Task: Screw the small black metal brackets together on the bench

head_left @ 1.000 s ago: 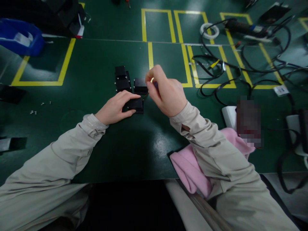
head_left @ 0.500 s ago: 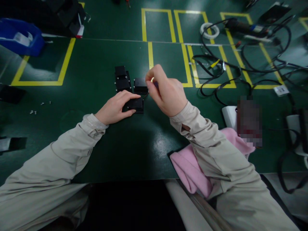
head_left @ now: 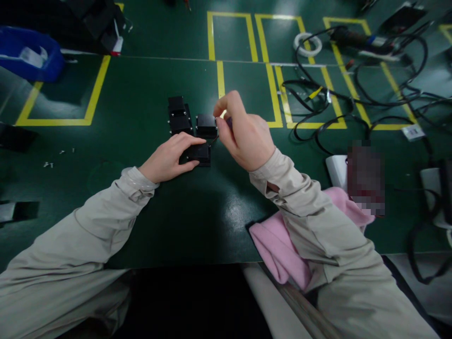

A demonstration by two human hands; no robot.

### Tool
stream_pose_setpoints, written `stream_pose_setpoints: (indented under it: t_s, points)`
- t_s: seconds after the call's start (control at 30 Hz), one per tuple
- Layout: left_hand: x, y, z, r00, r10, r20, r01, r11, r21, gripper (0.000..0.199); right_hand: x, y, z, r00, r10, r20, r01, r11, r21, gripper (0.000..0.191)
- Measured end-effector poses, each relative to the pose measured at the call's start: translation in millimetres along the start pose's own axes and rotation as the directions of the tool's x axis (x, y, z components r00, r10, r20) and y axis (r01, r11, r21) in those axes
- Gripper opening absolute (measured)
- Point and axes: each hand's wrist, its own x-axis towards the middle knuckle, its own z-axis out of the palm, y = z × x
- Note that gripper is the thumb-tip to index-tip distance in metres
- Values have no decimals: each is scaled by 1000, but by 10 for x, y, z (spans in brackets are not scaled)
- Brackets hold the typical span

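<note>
My left hand (head_left: 170,157) grips a small black box (head_left: 199,151) on the green table, thumb at its near side and fingers over its far side. My right hand (head_left: 245,134) is closed around a small tool, mostly hidden in the fingers; its thin dark shaft (head_left: 214,140) slants down to the right end of that box. Just beyond it lies another black box (head_left: 206,124) with small screws at its edges. More black boxes (head_left: 180,123) sit to the left of that one, near my left fingers.
A pink cloth (head_left: 282,249) lies under my right forearm. Black cables (head_left: 318,101) and a white tape roll (head_left: 307,45) are at the right. Loose screws (head_left: 48,165) lie at the left, a blue bin (head_left: 31,56) farther back.
My right fingers have shifted very slightly around the tool. My left hand and the black boxes have stayed in place.
</note>
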Motion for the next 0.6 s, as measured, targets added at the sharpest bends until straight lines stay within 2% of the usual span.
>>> stream_pose_setpoints:
  t_s: [0.17,0.43,0.6]
  points:
    - [0,-2,3,1000,13,-11,-13,1000,8,46,-11,13,-5,999,-35,-4,35,999,4,39]
    - [-4,-4,6,1000,18,-11,-18,1000,12,46,-2,9,20,1000,2,-7,-2,1000,-12,35]
    - [-1,-5,5,1000,17,-19,-17,1000,6,45,-12,25,12,998,-58,-17,58,998,4,37]
